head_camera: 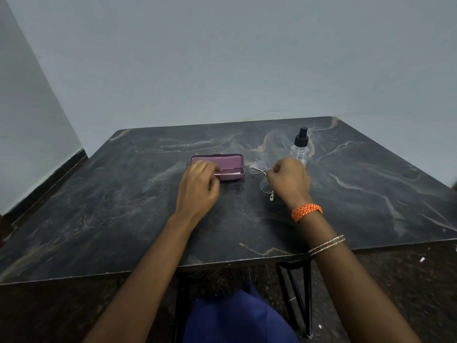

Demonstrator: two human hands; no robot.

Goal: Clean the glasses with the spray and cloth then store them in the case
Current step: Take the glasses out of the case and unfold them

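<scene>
A purple glasses case (222,164) lies near the middle of the dark marble table (123,206), its lid slightly ajar with a pale strip showing in the gap. My left hand (197,189) rests at the case's front left, fingertips at the gap. Thin wire-framed round glasses (258,168) lie just right of the case. My right hand (289,180) is closed over them, pinching the frame near the bridge. A clear spray bottle (300,149) with a black pump top stands upright behind my right hand. I cannot pick out the cloth.
The table stands in a corner against pale walls. Its near edge (222,264) runs just above my lap, with a black metal leg (296,293) below. An orange band and a beaded bangle sit on my right wrist.
</scene>
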